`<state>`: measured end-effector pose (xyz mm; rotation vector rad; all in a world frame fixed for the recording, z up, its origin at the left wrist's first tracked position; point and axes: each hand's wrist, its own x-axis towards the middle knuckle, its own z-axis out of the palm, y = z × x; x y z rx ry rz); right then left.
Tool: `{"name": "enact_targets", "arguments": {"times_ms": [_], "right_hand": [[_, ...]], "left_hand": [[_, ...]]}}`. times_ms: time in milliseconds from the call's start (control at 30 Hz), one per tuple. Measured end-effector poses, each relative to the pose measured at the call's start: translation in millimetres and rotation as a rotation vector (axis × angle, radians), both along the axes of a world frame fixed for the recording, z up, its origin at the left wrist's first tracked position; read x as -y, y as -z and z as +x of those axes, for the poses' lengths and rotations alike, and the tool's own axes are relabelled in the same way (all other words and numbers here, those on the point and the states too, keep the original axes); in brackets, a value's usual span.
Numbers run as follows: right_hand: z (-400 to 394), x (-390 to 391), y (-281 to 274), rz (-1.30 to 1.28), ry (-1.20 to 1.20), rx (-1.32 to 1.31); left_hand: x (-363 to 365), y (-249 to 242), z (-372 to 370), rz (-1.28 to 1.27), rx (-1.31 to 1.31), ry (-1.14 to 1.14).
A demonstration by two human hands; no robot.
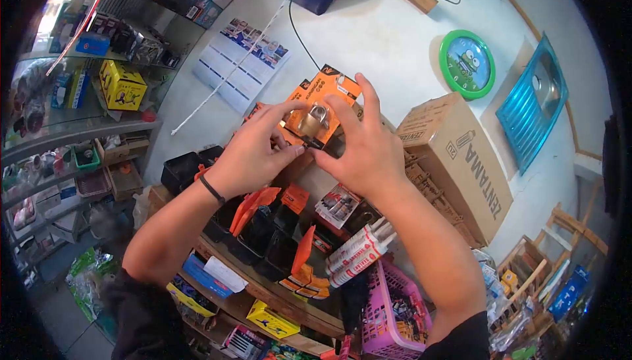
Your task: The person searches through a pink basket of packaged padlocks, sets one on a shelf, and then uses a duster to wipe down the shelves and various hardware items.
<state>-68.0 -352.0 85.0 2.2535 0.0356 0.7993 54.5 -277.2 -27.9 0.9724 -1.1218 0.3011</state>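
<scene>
A brass padlock is mounted on an orange and black card, held up in front of the white wall. My left hand pinches the pack's left and lower edge between thumb and fingers. On the other side my right hand grips the right edge, its thumb low and one finger raised above the card. More orange packaging shows just behind the pack at the left, partly hidden by my left hand. Below my hands are black bins with orange flaps.
A large ZENTAMA carton stands at the right. White and red tubes lie beside a pink basket of small packs. Stocked shelves line the left. A green clock hangs on the wall, with a blue sink nearby.
</scene>
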Motion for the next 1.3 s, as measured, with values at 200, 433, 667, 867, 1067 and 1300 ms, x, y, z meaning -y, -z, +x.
{"name": "enact_targets", "arguments": {"times_ms": [200,433,667,867,1067,1300], "right_hand": [[9,-12,-9,0.099,0.165,-0.025],[18,-13,-3,0.103,0.198,-0.12],[30,-14,28,0.074,0.273,-0.1],[35,-8,41,0.057,0.326,-0.025],[8,-3,71,-0.012,-0.052,-0.051],[-124,-11,151,0.102,-0.21,-0.63]], "left_hand": [[-4,-3,8,-0.046,0.035,-0.099],[-3,7,12,-0.073,0.059,-0.196],[-3,49,8,0.013,-0.141,-0.021],[4,131,-45,0.022,-0.343,0.142],[10,186,-128,0.252,-0.518,0.405],[5,194,-138,0.184,-0.488,0.258]]}}
